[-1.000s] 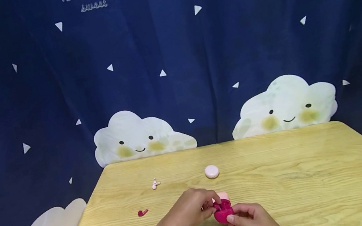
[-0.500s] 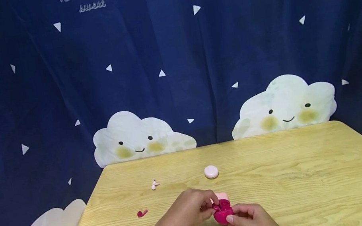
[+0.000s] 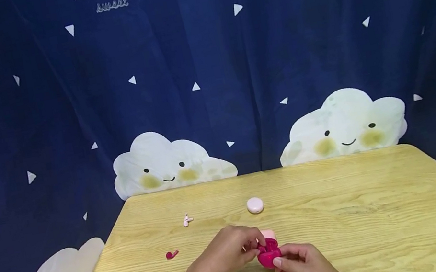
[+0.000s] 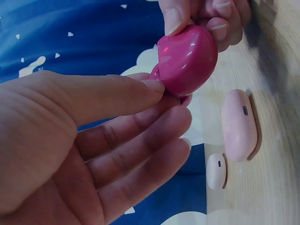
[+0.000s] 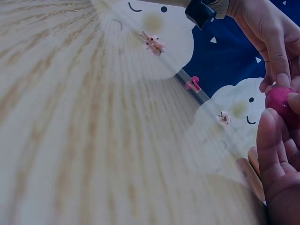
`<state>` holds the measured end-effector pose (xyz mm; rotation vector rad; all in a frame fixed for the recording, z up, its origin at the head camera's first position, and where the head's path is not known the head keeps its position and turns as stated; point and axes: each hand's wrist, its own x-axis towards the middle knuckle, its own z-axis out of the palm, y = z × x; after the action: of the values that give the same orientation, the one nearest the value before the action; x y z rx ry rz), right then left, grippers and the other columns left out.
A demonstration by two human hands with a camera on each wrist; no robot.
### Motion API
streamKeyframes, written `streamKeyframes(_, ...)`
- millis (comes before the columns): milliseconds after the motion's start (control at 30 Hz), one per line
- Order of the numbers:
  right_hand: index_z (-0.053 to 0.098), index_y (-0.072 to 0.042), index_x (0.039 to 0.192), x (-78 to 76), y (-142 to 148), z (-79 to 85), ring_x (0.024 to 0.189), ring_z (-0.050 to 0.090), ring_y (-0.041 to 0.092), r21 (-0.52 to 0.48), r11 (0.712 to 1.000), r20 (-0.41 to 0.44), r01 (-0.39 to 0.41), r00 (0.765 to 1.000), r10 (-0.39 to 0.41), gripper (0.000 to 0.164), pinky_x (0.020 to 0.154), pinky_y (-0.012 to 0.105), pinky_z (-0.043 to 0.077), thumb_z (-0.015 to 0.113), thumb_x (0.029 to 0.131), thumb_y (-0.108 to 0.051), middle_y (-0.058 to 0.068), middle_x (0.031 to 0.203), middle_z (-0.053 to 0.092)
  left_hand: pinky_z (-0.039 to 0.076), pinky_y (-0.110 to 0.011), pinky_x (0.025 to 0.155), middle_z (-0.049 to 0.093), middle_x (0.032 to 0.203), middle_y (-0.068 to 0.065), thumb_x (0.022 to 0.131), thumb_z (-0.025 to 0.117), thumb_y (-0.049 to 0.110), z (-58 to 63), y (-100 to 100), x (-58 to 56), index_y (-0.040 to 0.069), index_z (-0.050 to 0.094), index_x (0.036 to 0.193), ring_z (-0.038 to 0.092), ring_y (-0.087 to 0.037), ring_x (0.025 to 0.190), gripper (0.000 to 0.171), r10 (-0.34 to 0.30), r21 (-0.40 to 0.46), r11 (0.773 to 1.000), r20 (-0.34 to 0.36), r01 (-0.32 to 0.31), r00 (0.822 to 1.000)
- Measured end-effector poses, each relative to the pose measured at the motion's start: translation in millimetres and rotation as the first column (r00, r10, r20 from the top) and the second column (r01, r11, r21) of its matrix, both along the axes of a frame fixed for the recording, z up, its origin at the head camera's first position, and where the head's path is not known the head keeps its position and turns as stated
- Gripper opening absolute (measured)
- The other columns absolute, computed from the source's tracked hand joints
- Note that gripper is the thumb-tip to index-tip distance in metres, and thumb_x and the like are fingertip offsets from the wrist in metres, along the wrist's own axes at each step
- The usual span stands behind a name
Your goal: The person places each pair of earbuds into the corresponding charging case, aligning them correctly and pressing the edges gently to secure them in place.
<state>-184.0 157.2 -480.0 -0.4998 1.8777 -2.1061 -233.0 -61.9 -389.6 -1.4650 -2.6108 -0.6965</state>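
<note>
My right hand (image 3: 306, 266) grips a magenta earbud case (image 3: 269, 259), thumb on its front. The case's lid stands up and its inside faces up in the head view. Thumb and forefinger of my left hand (image 3: 228, 256) pinch at the case's opening, on what looks like a magenta earbud, mostly hidden by the fingers. In the left wrist view the rounded underside of the case (image 4: 190, 58) shows, with the left hand's other fingers extended below. Another magenta earbud (image 3: 172, 255) lies on the table to the left.
Just behind the magenta case stands a peach-pink case (image 3: 268, 234). Farther back sit a round pale pink case (image 3: 255, 205) and, to its left, pale pink earbuds (image 3: 187, 220). Pink earbuds (image 5: 154, 44) lie near the left sleeve, partly covered in the head view.
Both hands and the case stay almost in the same place. The left fingertips shift only slightly at the case's opening.
</note>
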Motion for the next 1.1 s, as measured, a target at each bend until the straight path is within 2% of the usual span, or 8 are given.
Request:
streamKeyframes(233,0.058,0.015,0.114,-1.6,1,0.8,0.070,0.064,0.009,-0.004,1.000,-0.005,0.004,1.000,-0.004,0.031,0.064,0.024,0.055,0.058,0.096,-0.010,0.011,0.085,0.066,0.042,-0.006,0.065,0.065,0.081,0.012,0.081,0.073,0.003,-0.4,0,-3.1,0.019,0.068,0.090,0.054,0.007,0.071,0.019,-0.022,0.010,1.000,-0.060,0.023,0.998)
streamKeyframes(567,0.058,0.015,0.114,-1.5,0,1.5,0.071,0.064,0.009,-0.010,1.000,-0.006,-0.010,1.000,0.010,0.030,0.064,0.024,0.055,0.057,0.097,-0.009,0.013,0.087,0.067,0.040,-0.008,0.066,0.064,0.083,0.012,0.082,0.073,0.004,1.0,-2,-0.1,0.020,0.070,0.088,0.055,0.002,0.072,0.018,0.007,-0.015,1.000,-0.056,-0.007,0.998)
streamKeyframes(833,0.057,0.016,0.113,1.0,-3,0.4,0.070,0.063,0.009,-0.021,1.000,0.025,-0.020,0.999,0.020,0.031,0.064,0.024,0.055,0.057,0.096,-0.010,0.009,0.087,0.067,0.040,-0.008,0.065,0.062,0.079,0.014,0.082,0.074,0.006,0.6,-7,3.1,0.021,0.070,0.088,0.054,0.004,0.070,0.017,0.031,-0.018,0.999,-0.076,-0.032,0.997)
streamKeyframes(933,0.057,0.016,0.114,0.6,-3,0.1,0.071,0.063,0.009,-0.024,0.999,0.025,-0.022,0.999,0.022,0.031,0.064,0.024,0.055,0.057,0.097,-0.010,0.012,0.089,0.068,0.042,-0.008,0.065,0.062,0.078,0.015,0.083,0.073,0.005,3.9,-11,1.6,0.020,0.069,0.090,0.054,0.005,0.070,0.017,0.048,-0.018,0.999,-0.050,-0.049,0.998)
streamKeyframes(1100,0.058,0.014,0.115,0.1,0,2.5,0.075,0.064,0.011,-0.009,1.000,0.042,-0.004,0.999,0.004,0.032,0.067,0.025,0.056,0.057,0.097,-0.012,0.020,0.096,0.067,0.046,-0.014,0.065,0.061,0.076,0.014,0.086,0.070,0.006,14.0,-26,-6.5,0.018,0.068,0.094,0.055,0.004,0.070,0.015,0.096,-0.006,0.995,0.035,-0.096,0.995)
